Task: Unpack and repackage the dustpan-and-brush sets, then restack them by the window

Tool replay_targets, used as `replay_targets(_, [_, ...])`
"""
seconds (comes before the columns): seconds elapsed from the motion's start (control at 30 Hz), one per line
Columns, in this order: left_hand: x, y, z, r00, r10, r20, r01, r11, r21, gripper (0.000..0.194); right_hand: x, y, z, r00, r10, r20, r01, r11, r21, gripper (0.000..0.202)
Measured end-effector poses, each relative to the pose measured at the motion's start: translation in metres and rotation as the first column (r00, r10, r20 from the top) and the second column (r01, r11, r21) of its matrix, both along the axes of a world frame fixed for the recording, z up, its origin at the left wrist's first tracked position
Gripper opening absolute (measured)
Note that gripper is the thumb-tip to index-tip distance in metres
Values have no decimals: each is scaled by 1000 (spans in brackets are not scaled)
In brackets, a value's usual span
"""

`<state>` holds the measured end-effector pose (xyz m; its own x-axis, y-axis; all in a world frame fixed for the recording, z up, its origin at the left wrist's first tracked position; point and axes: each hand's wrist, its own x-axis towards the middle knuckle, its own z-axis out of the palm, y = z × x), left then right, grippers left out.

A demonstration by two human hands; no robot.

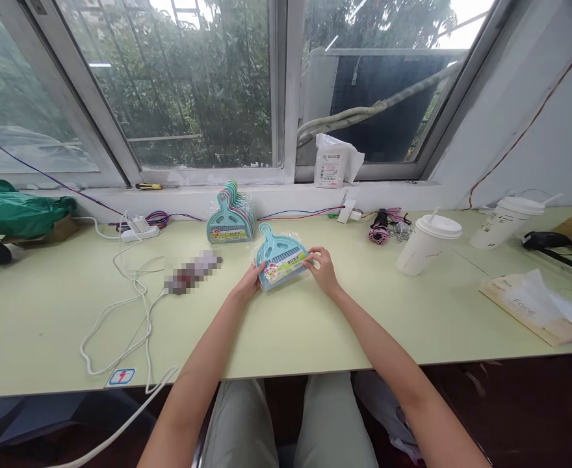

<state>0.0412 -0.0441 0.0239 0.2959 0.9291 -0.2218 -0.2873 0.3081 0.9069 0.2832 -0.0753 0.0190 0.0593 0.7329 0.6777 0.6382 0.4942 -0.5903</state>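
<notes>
Between my hands is a light blue mini dustpan and brush set (277, 245) in clear plastic wrap, with a green and yellow printed label across it. It is tilted, its handle pointing away from me and up to the left. My left hand (248, 283) grips its lower left edge, thumb on the front. At the right end of the label, my right hand (322, 269) pinches the edge between thumb and fingers. Just behind and to the left, several more wrapped dustpan sets (229, 218) in blue, pink and green stand upright in a row.
Left of my hands lie a blurred-out object (193, 273) and a tangled white cable (144, 299). A power strip (140, 229) sits near the wall. On the right stand white lidded cups (427, 244), coiled cords (387, 226) and a tissue pack (534, 309). A green bag (20, 211) is far left.
</notes>
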Motion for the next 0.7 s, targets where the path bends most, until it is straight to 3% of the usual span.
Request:
replay_targets(0.37, [1, -9, 8, 988, -118, -99, 121, 992, 29, 67, 2, 0, -2, 984, -45, -173, 17, 987, -162, 24])
replay_targets(0.47, [0, -8, 6, 984, -148, -103, 154, 986, 61, 71, 4, 3, -7, 944, 22, -330, -106, 966, -238, 34])
replay_targets(0.6, [-4, -10, 10, 974, -207, -96, 219, 966, 135, 77, 9, 9, -12, 801, 54, -597, -352, 848, -396, 73])
replay_targets(0.7, [-7, -16, 19, 957, -268, -114, 288, 926, 244, 95, 12, 13, -12, 717, 69, -693, -463, 791, -400, 63])
